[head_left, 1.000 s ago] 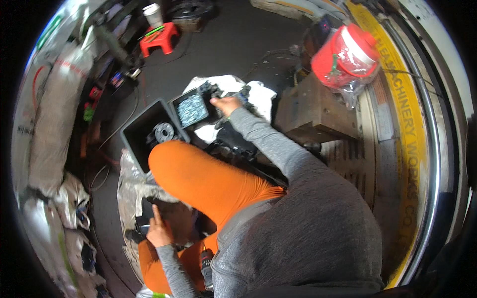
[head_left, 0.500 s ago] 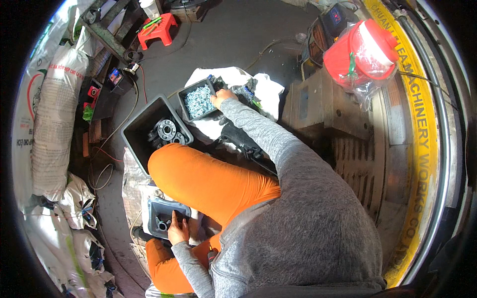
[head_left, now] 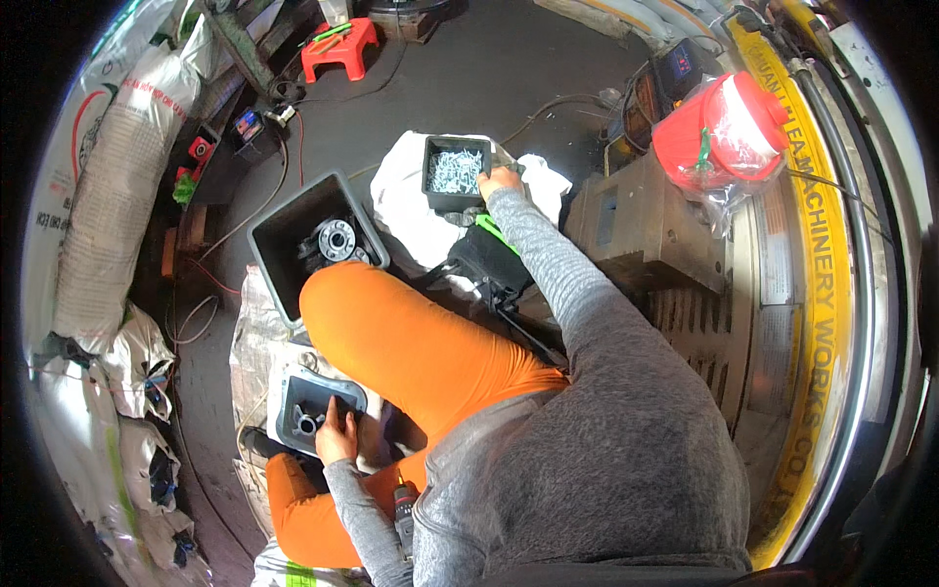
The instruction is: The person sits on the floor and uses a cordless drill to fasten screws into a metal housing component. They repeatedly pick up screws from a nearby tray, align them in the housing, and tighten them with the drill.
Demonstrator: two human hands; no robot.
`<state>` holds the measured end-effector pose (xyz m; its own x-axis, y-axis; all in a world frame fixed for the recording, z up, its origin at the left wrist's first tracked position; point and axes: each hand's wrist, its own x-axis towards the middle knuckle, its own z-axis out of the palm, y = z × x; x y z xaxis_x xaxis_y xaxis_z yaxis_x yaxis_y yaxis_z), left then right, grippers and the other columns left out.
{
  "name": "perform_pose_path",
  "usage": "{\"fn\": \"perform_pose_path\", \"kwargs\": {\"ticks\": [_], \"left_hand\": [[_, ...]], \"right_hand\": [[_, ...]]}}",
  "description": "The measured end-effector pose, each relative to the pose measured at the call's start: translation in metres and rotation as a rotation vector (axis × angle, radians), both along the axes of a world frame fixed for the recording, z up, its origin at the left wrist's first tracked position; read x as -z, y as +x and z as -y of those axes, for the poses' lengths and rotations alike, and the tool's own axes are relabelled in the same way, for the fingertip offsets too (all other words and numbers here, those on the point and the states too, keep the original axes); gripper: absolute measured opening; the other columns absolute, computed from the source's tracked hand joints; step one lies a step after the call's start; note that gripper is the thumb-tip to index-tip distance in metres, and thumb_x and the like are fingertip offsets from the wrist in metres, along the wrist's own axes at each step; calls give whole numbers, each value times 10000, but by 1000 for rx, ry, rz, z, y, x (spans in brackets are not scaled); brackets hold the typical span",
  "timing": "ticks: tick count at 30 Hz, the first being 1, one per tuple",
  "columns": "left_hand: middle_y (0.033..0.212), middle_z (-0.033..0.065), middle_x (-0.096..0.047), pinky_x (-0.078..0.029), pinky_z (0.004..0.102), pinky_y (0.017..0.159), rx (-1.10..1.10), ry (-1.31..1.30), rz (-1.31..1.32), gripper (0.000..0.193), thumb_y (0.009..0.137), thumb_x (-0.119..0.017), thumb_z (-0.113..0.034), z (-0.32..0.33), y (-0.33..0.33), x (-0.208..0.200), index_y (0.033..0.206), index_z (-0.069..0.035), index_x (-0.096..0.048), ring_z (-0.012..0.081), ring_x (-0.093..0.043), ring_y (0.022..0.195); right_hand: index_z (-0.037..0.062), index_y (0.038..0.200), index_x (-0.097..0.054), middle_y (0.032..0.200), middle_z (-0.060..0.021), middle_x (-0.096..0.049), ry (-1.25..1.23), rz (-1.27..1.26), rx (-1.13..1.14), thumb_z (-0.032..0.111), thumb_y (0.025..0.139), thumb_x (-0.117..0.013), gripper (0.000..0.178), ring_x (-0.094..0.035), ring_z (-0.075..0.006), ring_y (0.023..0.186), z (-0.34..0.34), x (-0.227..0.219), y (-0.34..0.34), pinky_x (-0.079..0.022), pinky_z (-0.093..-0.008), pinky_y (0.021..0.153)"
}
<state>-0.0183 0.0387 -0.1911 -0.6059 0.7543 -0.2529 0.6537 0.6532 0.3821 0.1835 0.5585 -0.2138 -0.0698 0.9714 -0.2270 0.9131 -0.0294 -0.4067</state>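
Note:
A dark grey box of silvery screws [head_left: 456, 171] sits on white sacking at the far side. My right hand [head_left: 501, 180] is closed on the right wall of this box [head_left: 455, 203]. Nearer, by my bent leg, stands a small grey bin [head_left: 291, 442] with a ring-shaped part [head_left: 309, 425] in it. My left hand [head_left: 335, 437] reaches over its right side, fingers stretched out and apart, with nothing visible held. A larger grey bin [head_left: 279, 293] beyond my knee holds round metal parts [head_left: 335, 241] with holes.
A power drill [head_left: 403, 509] lies by my lap. Dark cloth bundle [head_left: 494, 269] and white sacking [head_left: 406, 215] surround the screw box. Right of them are a metal block [head_left: 641, 230] and a red bagged container [head_left: 719, 127]. A red stool [head_left: 339, 49] stands far off; sacks [head_left: 122, 205] line the left.
My right hand has shifted the screw box to the right and slightly away, and it now sits squarer on the sacking. My left hand stays at the small bin.

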Motion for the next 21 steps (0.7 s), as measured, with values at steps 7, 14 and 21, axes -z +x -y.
{"fn": "perform_pose_path", "kwargs": {"ticks": [7,14,21], "left_hand": [[774,171,-676,-522,436,659,-39,5,53,524,821,-649,-250,0,2,-3,1315,-129,-522,341,-666,717],[791,144,-690,-527,421,706,-75,-140,144,535,820,-648,-253,-1,3,-17,1320,-117,-517,321,-676,755],[1038,211,-667,-516,351,765,-172,168,297,452,841,-654,-157,17,3,-37,1269,-48,-559,284,-685,896]], "right_hand": [[31,1032,-679,1055,-235,-645,2,-97,21,374,852,-539,412,-617,-370,1011,7,2,-9,-477,-443,883],[60,1032,-696,1100,-188,-654,-64,14,62,602,828,-534,601,-607,-339,1056,-6,2,-17,-456,-407,935],[27,1066,-675,1119,-190,-646,-63,147,-142,582,809,-588,619,-608,-345,1061,-4,-51,-13,-466,-412,914]]}}
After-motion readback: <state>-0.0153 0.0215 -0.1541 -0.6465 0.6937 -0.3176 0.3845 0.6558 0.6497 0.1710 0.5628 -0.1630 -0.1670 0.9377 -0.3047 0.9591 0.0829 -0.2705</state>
